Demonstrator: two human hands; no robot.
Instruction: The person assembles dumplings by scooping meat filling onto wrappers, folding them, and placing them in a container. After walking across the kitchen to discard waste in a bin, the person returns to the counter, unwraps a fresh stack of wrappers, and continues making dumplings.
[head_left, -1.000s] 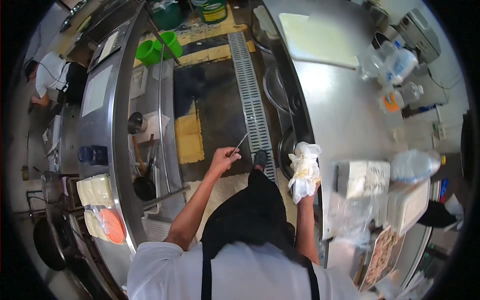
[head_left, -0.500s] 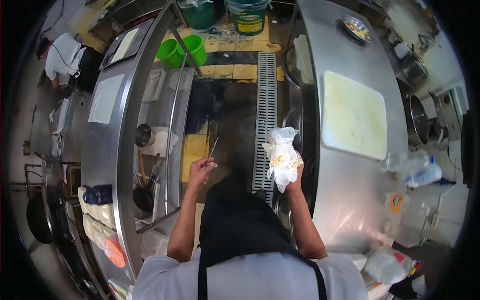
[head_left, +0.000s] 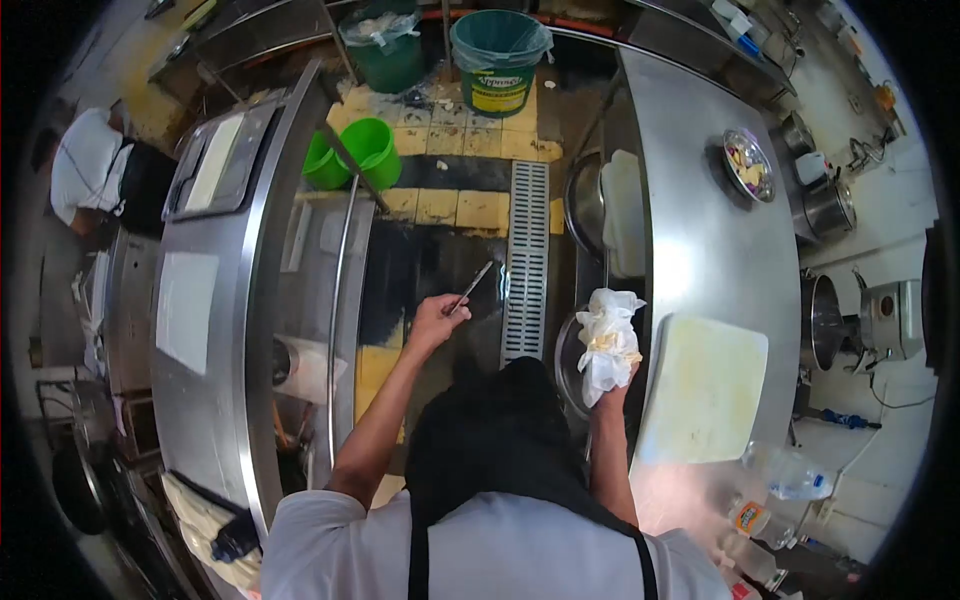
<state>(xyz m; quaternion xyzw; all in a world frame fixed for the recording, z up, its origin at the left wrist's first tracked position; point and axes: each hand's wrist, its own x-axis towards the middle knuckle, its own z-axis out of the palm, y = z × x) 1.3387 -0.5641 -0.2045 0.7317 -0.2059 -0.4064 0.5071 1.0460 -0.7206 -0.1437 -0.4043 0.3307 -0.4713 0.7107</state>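
To the right of the long grey slotted drain grate in the floor stretches a long brushed-steel worktable. To the grate's left, beyond a strip of dark and yellow floor, runs a steel counter with a bright metal edge. Well to the left of the grate, past that counter, a person in a white shirt and dark lower clothing bends forward. At the grate's near end is the wearer's black apron, over a white shirt. Past the grate's far end stand two dark green plastic bins, the one nearer the grate bearing a yellow label. Right of the grate's near end, a white rectangular cutting board lies flat on the worktable. Left of the grate's far end are two lime-green plastic buckets, side by side. Right of the grate's far end, a round shiny metal bowl on the worktable holds multicoloured pieces.

Right of the grate's near end, the right hand grips a crumpled white bundle with yellow-brown stains, cloth or paper, I cannot tell; its fingers are mostly hidden. Left of the grate, the left hand is closed around a slender metal implement, its tip pointing up and towards the grate; its exact kind is unclear.
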